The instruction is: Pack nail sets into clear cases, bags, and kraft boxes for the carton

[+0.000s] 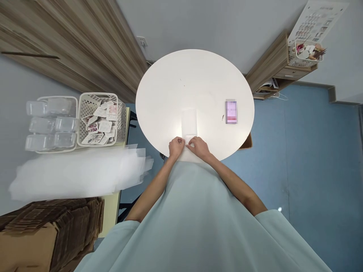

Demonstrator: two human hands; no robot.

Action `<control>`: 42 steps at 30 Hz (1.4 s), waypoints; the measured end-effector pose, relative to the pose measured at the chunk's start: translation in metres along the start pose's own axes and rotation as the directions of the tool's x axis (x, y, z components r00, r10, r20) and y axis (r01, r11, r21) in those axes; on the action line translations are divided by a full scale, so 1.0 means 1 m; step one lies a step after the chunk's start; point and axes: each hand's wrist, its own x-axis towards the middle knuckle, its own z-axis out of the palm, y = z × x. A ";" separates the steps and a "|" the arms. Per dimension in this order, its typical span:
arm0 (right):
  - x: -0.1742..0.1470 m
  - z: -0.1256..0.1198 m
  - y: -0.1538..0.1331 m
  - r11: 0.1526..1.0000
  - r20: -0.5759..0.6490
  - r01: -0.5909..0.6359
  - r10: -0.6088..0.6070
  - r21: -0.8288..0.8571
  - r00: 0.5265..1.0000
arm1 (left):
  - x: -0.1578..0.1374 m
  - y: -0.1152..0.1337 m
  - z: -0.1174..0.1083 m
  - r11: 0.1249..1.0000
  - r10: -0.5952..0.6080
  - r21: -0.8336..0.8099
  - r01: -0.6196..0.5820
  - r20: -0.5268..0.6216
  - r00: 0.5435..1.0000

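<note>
A narrow translucent white plastic bag [189,120] lies flat on the white round table [170,83], its near end close to the table's front edge. At its left near corner, my left hand [176,146] has its fingertips pinched together on the edge. My right hand [199,147] meets the same end from the right, thumb and forefinger closed at the plastic. A small gap parts the two hands. Something clear seems to lie under or in the near end, too faint to make out.
A phone-like blurred rectangle [231,112] lies on the table's right side. On the left are a basket of printed cards [120,121], clear plastic boxes [41,124], a pile of translucent bags [76,173] and stacked folded cardboard [76,230]. A wooden cabinet [269,60] stands far right.
</note>
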 end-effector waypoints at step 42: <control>-0.022 -0.006 0.057 0.923 -0.011 -0.232 0.248 0.306 0.969 | -0.026 -0.020 0.008 0.528 0.662 0.353 -0.773 0.399 0.635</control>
